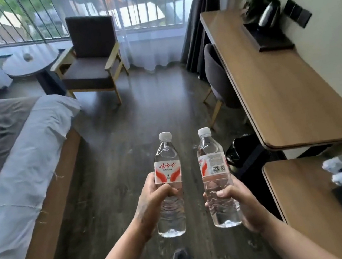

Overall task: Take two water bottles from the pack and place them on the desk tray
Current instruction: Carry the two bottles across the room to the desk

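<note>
I hold two clear water bottles with white caps and red-and-white labels upright over the dark floor. My left hand [152, 201] grips the left bottle [167, 170] around its lower half. My right hand [242, 201] grips the right bottle [212, 163] the same way, its barcode facing me. The bottles stand side by side, a small gap between them. A dark tray [272, 42] lies on the far part of the wooden desk [283, 98] at the right, with a kettle [268, 14] standing at its back. No bottle pack is in view.
A bed [13, 158] fills the left side. An armchair [89, 59] and a round table [27, 62] stand by the window. A desk chair [218, 81] is tucked under the desk, a black bin [245, 151] beside it. A nearer wooden shelf [312, 207] carries cups and a tissue box.
</note>
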`<move>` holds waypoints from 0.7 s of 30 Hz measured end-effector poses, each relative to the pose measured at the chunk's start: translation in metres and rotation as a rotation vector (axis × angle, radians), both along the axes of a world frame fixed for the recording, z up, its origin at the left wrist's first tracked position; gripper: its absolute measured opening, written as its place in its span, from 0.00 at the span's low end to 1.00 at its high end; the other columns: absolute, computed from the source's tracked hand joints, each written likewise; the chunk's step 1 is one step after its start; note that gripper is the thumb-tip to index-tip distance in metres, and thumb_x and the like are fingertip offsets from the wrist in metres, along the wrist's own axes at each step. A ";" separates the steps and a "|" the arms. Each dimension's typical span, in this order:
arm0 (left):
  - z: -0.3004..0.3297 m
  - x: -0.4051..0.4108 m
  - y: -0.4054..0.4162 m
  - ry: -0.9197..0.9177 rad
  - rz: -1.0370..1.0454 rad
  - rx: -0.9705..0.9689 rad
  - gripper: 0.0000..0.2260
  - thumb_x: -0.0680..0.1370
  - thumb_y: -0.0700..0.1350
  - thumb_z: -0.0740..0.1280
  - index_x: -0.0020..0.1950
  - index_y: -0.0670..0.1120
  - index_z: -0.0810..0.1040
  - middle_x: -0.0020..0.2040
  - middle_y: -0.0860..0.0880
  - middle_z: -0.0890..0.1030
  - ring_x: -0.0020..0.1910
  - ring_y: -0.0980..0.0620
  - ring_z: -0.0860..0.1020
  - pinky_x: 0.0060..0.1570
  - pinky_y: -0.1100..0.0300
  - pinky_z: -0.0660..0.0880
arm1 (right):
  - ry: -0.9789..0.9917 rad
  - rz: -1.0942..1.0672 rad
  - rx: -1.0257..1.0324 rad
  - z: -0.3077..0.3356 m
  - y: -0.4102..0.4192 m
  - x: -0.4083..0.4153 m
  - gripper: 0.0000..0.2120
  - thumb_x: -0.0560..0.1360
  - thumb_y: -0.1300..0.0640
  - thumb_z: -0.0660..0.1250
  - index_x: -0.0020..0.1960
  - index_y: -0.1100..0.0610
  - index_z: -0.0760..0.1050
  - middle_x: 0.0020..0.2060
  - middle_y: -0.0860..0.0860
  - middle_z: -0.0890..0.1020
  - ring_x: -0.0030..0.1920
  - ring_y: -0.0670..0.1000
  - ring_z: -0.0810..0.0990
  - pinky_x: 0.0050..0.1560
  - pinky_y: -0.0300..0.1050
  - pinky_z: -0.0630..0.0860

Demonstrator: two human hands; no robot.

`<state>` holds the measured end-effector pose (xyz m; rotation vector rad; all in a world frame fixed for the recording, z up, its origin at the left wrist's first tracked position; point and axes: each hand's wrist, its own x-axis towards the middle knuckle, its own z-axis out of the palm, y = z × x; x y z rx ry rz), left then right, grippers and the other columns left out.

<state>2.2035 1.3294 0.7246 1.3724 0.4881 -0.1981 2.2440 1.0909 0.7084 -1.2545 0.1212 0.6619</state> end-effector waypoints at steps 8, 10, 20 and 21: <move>0.015 0.233 0.061 0.019 -0.002 0.009 0.36 0.60 0.49 0.74 0.66 0.39 0.77 0.56 0.38 0.88 0.53 0.39 0.85 0.61 0.37 0.80 | -0.017 -0.021 0.048 0.017 0.063 0.225 0.38 0.60 0.57 0.74 0.69 0.67 0.73 0.50 0.65 0.81 0.45 0.63 0.82 0.50 0.59 0.80; 0.010 0.294 0.073 0.010 0.007 0.014 0.36 0.60 0.49 0.74 0.67 0.39 0.77 0.58 0.33 0.87 0.53 0.39 0.84 0.61 0.35 0.81 | -0.035 -0.024 0.044 0.013 0.075 0.290 0.37 0.61 0.58 0.73 0.69 0.66 0.73 0.50 0.67 0.80 0.48 0.64 0.80 0.50 0.58 0.79; 0.009 0.572 0.122 0.055 0.106 0.007 0.39 0.59 0.48 0.74 0.69 0.37 0.75 0.63 0.26 0.83 0.53 0.36 0.83 0.62 0.32 0.79 | -0.029 0.071 0.095 0.010 0.124 0.597 0.35 0.62 0.59 0.72 0.68 0.68 0.72 0.50 0.66 0.77 0.50 0.66 0.75 0.47 0.55 0.82; 0.012 0.596 0.126 0.054 0.104 0.009 0.39 0.59 0.48 0.74 0.69 0.37 0.75 0.62 0.27 0.83 0.53 0.36 0.83 0.64 0.31 0.79 | -0.032 0.075 0.084 0.012 0.129 0.622 0.34 0.62 0.59 0.72 0.67 0.68 0.72 0.50 0.66 0.77 0.50 0.66 0.76 0.48 0.56 0.81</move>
